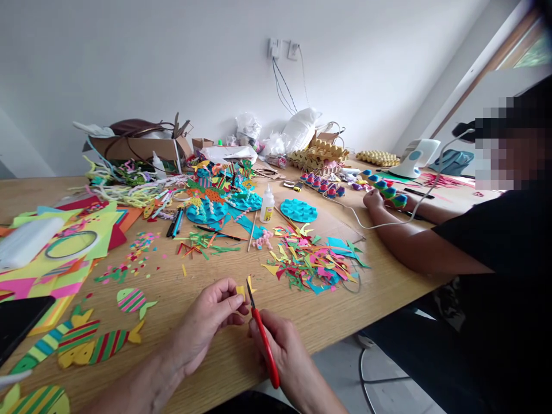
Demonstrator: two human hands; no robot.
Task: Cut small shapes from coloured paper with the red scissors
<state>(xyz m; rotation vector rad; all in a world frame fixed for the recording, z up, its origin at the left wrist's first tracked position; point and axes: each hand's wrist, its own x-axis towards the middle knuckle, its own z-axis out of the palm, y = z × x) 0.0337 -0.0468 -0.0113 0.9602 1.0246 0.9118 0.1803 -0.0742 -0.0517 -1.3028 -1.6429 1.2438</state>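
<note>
My left hand (211,319) pinches a small yellow paper piece (240,291) just above the wooden table (328,313) near its front edge. My right hand (280,351) is closed round red-handled scissors (261,328), whose blades point up at the yellow piece. Striped paper fish (131,300) lie to the left of my hands. A heap of coloured paper scraps (313,264) lies to the right, further back.
A person in black sits at the right, their hands (375,200) holding blue and green egg-carton cups. A glue bottle (267,205), blue paper discs (299,210), pens, pipe cleaners, a cardboard box (138,146), egg trays (319,152) and coloured paper sheets (64,253) crowd the table.
</note>
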